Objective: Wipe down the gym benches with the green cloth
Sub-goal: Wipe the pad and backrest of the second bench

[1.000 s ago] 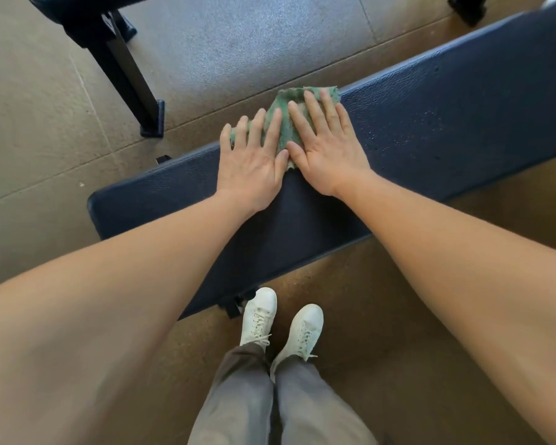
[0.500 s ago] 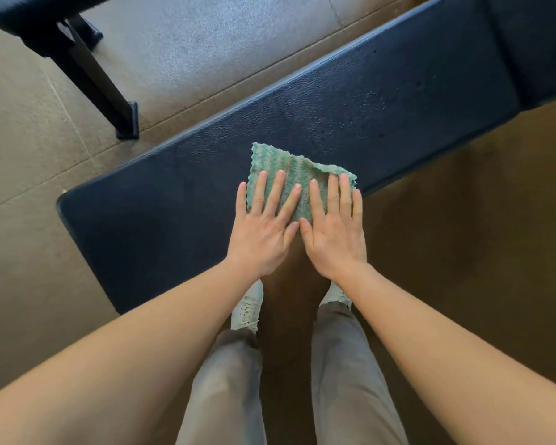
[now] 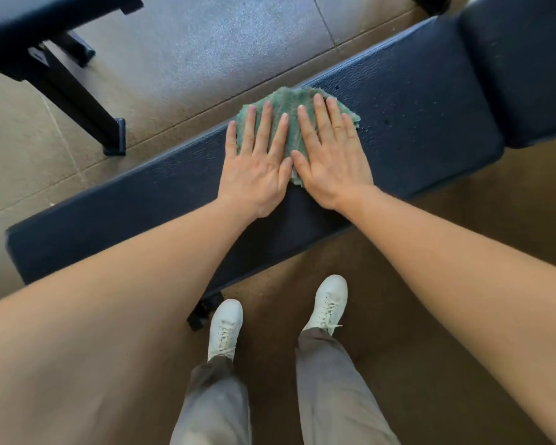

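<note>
Left hand point(image 3: 256, 170) and right hand point(image 3: 333, 162): grip released, flat palms pressing the green cloth point(image 3: 286, 99) at the far edge of the counter point(image 3: 414, 104). Risk: the unheld cloth may overrun that edge and drop to the floor point(image 3: 222, 59).

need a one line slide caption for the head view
Left hand and right hand press the green cloth flat on a dark blue bench.

The cloth point(image 3: 289, 107) is green with fine ribbed stripes. The bench point(image 3: 414, 117) is dark navy with a grained surface. The floor point(image 3: 222, 49) has beige and grey speckled tiles. The shoes point(image 3: 329, 297) are white, the trousers point(image 3: 331, 390) grey.
</note>
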